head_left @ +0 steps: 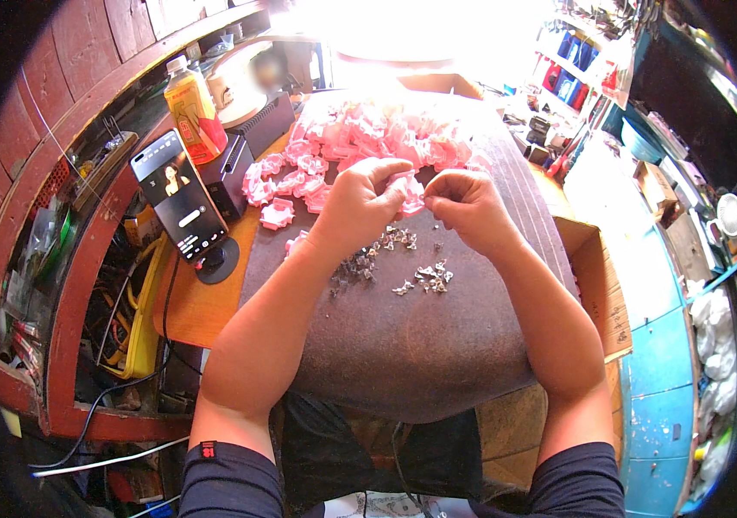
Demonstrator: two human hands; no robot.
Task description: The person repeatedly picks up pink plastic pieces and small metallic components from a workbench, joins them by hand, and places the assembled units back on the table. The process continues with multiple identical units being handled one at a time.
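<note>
My left hand (366, 200) is closed on a small pink plastic piece (412, 195), held above the dark work surface. Close by on its right, my right hand (469, 205) has thumb and forefinger pinched together at the edge of that piece. Whatever lies between those fingertips is too small to make out. Below both hands lie small metal parts (434, 277) in loose clusters. Beyond them spreads a large heap of similar pink pieces (368, 129), with some strays (277, 214) along its left side.
At the left, a phone (180, 194) showing a video leans on a round stand (217, 262), before a dark box and an orange-yellow bottle (193, 112). A cardboard box (594, 281) stands right of the work surface, near blue cabinets (657, 406). Cables hang at lower left.
</note>
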